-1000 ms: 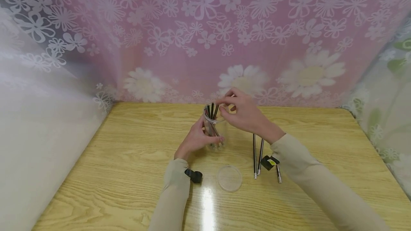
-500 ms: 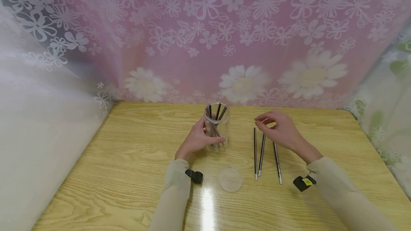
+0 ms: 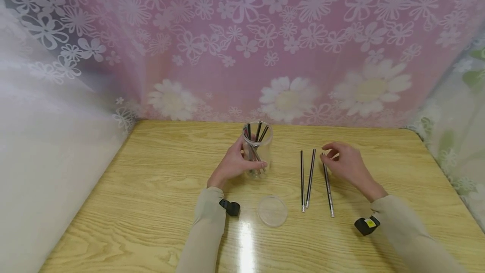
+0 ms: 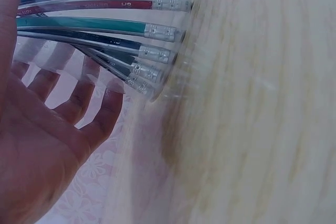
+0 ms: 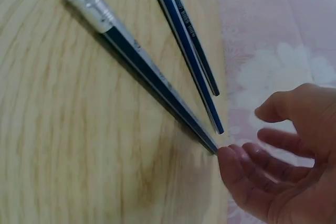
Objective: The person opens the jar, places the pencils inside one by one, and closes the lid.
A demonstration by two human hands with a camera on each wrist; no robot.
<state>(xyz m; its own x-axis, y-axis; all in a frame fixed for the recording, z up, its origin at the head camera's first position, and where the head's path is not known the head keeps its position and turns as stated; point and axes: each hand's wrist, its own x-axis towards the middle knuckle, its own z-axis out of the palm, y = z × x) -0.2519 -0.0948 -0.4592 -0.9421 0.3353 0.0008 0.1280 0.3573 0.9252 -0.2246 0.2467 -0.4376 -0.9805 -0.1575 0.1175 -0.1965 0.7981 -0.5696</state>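
Clear jar [image 3: 265,150], one: I find it upright on the wood-grained table [image 3: 159,205], toward the far edge, mouth upward.

Pencils [image 4: 94,23] inside the jar, a leaning bundle: through the left wrist view I count six silver-ferruled ends at its base, with red, green and dark barrels among them.

Left hand [image 3: 238,162], one: grasping the jar, thumb and fingers curled round its side.

Loose pencils, three, dark, silver ends toward the wearer, all on the table right of the jar. Left pencil [image 3: 302,180] and middle pencil [image 3: 310,178] draw close at their silver ends and spread at the far ends. Right pencil [image 3: 327,186] lies apart from that pair.

Right hand [image 3: 346,163], one: at the far end of the right pencil, grip slack, thumb and fingers parted. My right wrist view puts one fingertip [image 5: 228,158] at or just beside the pencil's end; I cannot tell whether they touch.

Clear disc [image 3: 272,211], round: flat on the table, nearer the wearer than the jar.

Wrist cameras, black, two: left unit [image 3: 232,209]; right unit [image 3: 366,225], yellow-labelled. Both sit at the cuffs of pale sleeves [image 3: 206,235].

Floral curtain [image 3: 227,66], pink with white blossoms: behind the table.
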